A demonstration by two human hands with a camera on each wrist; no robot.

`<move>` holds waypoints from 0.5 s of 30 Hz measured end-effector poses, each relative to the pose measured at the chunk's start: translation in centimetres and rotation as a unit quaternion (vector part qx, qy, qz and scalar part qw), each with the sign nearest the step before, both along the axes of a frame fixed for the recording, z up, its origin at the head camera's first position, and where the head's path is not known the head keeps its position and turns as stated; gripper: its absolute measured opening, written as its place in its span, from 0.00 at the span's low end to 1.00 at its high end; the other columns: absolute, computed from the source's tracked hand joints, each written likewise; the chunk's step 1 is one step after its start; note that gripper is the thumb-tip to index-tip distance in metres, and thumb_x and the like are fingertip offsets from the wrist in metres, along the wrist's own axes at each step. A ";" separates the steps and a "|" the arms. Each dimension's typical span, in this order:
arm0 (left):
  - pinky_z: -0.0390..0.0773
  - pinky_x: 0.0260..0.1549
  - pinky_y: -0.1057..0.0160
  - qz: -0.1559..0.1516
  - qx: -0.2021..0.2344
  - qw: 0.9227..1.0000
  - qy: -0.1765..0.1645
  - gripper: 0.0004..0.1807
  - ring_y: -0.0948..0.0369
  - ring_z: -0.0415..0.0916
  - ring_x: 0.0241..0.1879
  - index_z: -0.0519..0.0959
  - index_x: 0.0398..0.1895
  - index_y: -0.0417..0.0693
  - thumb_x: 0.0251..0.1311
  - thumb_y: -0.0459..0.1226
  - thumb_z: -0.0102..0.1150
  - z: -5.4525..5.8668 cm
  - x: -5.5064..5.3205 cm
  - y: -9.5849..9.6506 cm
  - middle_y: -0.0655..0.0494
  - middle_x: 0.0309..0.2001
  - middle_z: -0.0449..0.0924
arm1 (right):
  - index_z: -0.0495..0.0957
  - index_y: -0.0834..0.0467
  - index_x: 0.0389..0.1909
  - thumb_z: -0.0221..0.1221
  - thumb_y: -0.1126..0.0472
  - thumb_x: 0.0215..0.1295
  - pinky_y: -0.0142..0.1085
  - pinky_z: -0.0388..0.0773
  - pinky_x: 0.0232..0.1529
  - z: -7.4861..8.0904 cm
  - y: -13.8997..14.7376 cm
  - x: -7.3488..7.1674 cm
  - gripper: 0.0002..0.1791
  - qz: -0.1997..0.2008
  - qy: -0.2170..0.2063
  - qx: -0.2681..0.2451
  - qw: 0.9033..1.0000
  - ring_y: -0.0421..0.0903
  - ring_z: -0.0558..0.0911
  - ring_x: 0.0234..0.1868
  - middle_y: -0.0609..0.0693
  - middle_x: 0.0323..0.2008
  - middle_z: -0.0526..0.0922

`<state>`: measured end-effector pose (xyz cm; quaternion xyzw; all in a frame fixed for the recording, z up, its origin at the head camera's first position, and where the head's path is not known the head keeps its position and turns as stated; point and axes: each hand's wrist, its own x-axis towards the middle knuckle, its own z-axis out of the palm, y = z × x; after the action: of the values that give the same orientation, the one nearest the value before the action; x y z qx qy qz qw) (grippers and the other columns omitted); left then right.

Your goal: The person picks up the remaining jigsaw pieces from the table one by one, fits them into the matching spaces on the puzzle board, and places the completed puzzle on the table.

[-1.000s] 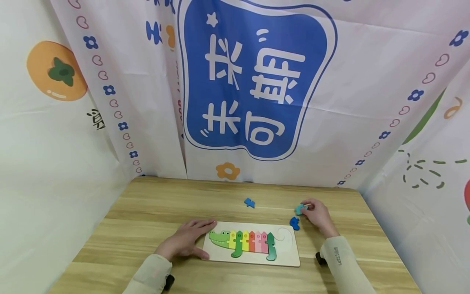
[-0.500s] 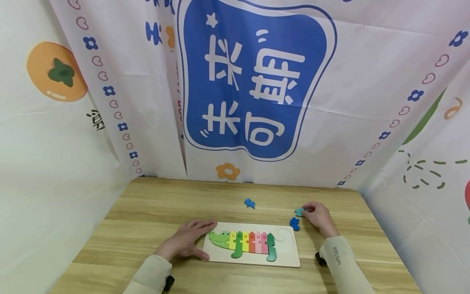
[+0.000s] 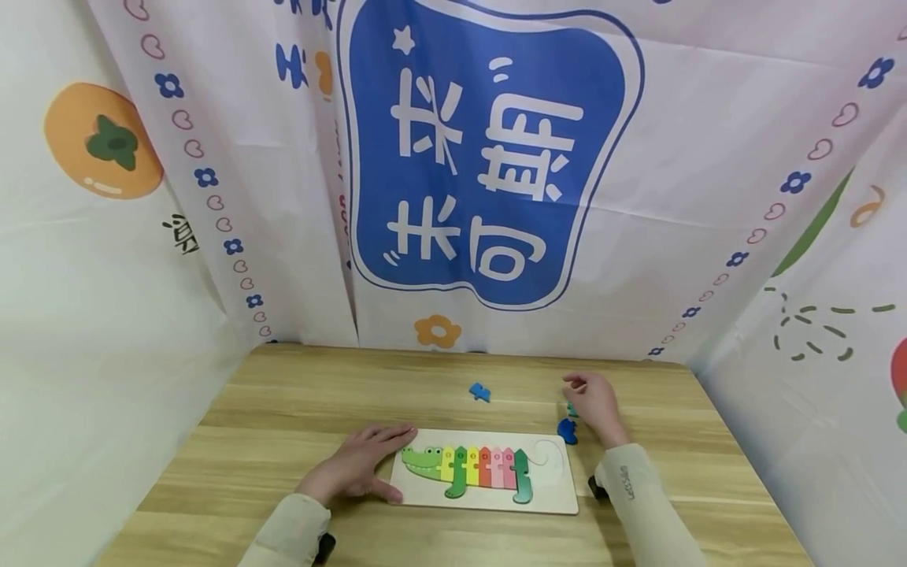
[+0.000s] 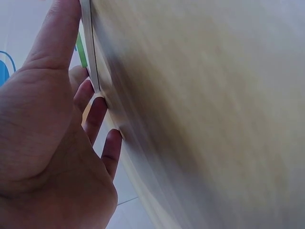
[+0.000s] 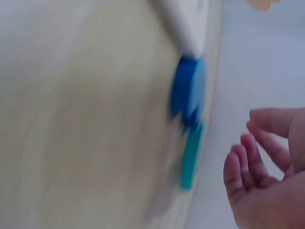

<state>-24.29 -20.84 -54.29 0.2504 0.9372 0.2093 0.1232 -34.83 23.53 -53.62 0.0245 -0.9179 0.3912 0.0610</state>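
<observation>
A wooden crocodile puzzle board [image 3: 553, 498] lies flat on the table. Its green head, several coloured body pieces and two green legs sit in place; a bare outlined tail stands at the right. My left hand [image 3: 357, 463] rests at the board's left end, thumb and fingers spread along its edge. Above a teal puzzle piece [image 5: 193, 157] hovers my right hand [image 3: 595, 403], fingers loosely bent, with nothing between them. In the head view that hand partly hides the teal piece. A dark blue curved piece [image 3: 567, 431] lies by the board's far right corner.
Farther back on the wood-grain table [image 3: 340, 378] lies a lighter blue puzzle piece [image 3: 479, 392]. Printed white cloth [image 3: 673, 236] hangs behind the table and along both sides.
My right hand has let go of the teal piece, risen a little and shifted left. That piece now lies beside the dark blue one. My left hand stays put.
</observation>
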 end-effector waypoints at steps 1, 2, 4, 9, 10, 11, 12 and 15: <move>0.56 0.70 0.30 -0.001 -0.001 1.000 0.001 0.58 0.44 0.57 0.76 0.61 0.82 0.56 0.47 0.63 0.74 0.0 0.0 0.0 0.53 0.81 0.59 | 0.83 0.65 0.56 0.63 0.65 0.70 0.43 0.81 0.43 0.1 -0.8 -0.2 0.16 0.012 0.000 -0.005 1.000 0.55 0.83 0.46 0.60 0.46 0.84; 0.56 0.70 0.30 -0.001 -0.002 1.000 0.001 0.58 0.44 0.57 0.76 0.61 0.82 0.56 0.47 0.63 0.74 0.0 0.0 -0.1 0.54 0.81 0.59 | 0.82 0.65 0.56 0.62 0.65 0.71 0.43 0.82 0.43 0.1 -1.5 -0.5 0.16 0.027 -0.002 -0.008 1.000 0.54 0.83 0.46 0.59 0.46 0.84; 0.56 0.70 0.31 -0.001 -0.002 1.000 0.001 0.58 0.44 0.57 0.75 0.61 0.82 0.56 0.47 0.64 0.74 0.0 0.0 -0.1 0.54 0.81 0.59 | 0.82 0.64 0.58 0.62 0.64 0.72 0.44 0.82 0.46 0.2 -3.1 -0.9 0.16 0.055 -0.015 -0.014 0.998 0.53 0.84 0.47 0.58 0.46 0.85; 0.56 0.70 0.31 0.000 0.005 1.000 -0.002 0.58 0.44 0.58 0.75 0.61 0.81 0.56 0.47 0.63 0.75 0.1 0.0 -0.1 0.53 0.81 0.59 | 0.80 0.59 0.64 0.62 0.63 0.73 0.48 0.81 0.53 0.1 -7.2 -1.7 0.20 0.154 -0.058 0.013 0.986 0.51 0.82 0.50 0.55 0.53 0.84; 0.56 0.70 0.31 0.000 0.005 1.000 -0.003 0.58 0.44 0.58 0.75 0.61 0.81 0.56 0.48 0.63 0.75 0.1 0.0 -0.1 0.53 0.81 0.59 | 0.79 0.57 0.66 0.62 0.63 0.73 0.49 0.80 0.54 0.1 -8.0 -1.8 0.22 0.179 -0.067 0.027 0.981 0.51 0.81 0.51 0.55 0.55 0.83; 0.56 0.70 0.31 -0.001 0.004 1.000 -0.004 0.58 0.44 0.58 0.75 0.61 0.81 0.56 0.48 0.63 0.75 0.1 0.0 0.0 0.53 0.81 0.59 | 0.77 0.56 0.69 0.61 0.63 0.73 0.50 0.79 0.56 0.0 -8.6 -1.9 0.24 0.205 -0.075 0.042 0.975 0.51 0.79 0.52 0.55 0.58 0.81; 0.56 0.70 0.31 -0.001 0.003 1.000 -0.004 0.58 0.44 0.58 0.75 0.61 0.81 0.56 0.48 0.63 0.74 0.1 0.0 0.0 0.53 0.81 0.59 | 0.75 0.55 0.71 0.60 0.63 0.73 0.51 0.78 0.58 0.0 -9.2 -1.9 0.26 0.229 -0.081 0.058 0.968 0.51 0.78 0.54 0.55 0.61 0.80; 0.56 0.70 0.31 -0.003 0.002 1.000 -0.004 0.58 0.44 0.58 0.75 0.61 0.82 0.56 0.48 0.63 0.74 0.1 0.0 0.0 0.53 0.81 0.58 | 0.72 0.53 0.74 0.59 0.65 0.72 0.58 0.72 0.66 0.0 -10.6 -1.9 0.29 0.282 -0.090 0.099 0.950 0.56 0.73 0.64 0.56 0.69 0.74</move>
<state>-24.26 -20.88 -54.18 0.2524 0.9355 0.2120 0.1269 -36.69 12.88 -53.59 0.2527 -0.9094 0.3004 -0.1377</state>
